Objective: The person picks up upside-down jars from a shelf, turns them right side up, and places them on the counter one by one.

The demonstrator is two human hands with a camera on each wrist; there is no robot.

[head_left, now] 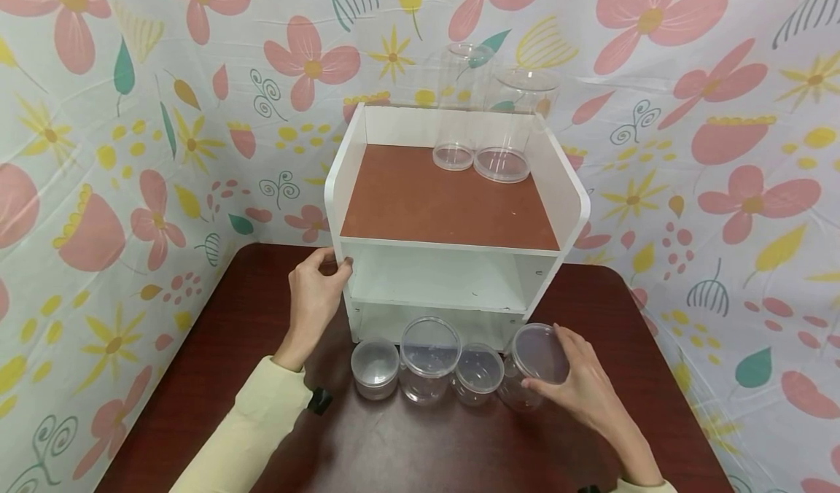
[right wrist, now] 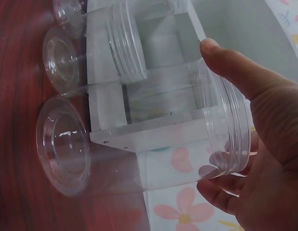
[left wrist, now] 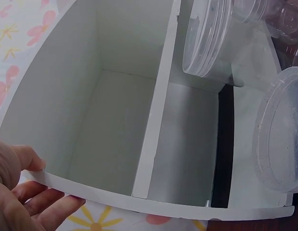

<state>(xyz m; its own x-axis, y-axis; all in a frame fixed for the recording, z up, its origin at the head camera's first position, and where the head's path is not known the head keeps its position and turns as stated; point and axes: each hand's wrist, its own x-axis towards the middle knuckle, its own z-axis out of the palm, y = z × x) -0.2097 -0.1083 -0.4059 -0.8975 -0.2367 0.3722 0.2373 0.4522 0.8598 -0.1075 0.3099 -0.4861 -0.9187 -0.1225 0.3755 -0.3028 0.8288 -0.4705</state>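
Observation:
A small white shelf unit (head_left: 569, 194) with a brown top board stands on the table. My left hand (head_left: 315, 292) pinches the front edge of its left side panel, thumb inside and fingers outside in the left wrist view. At the right end of a row of clear plastic jars, my right hand (head_left: 587, 387) grips a lidded jar (head_left: 541, 356) around its lid rim. That jar looks upright, its base (right wrist: 64, 147) at the tabletop. Left of it are a small jar (head_left: 478, 370), a taller jar (head_left: 429, 354) and a short jar (head_left: 375, 365), all in front of the shelf.
A narrow clear jar (head_left: 453, 156) and a wider clear jar (head_left: 502, 165) stand at the back right of the brown top board. Two white compartments face forward below it. The dark red-brown table (head_left: 407, 453) backs onto flower-patterned cloth (head_left: 216, 33).

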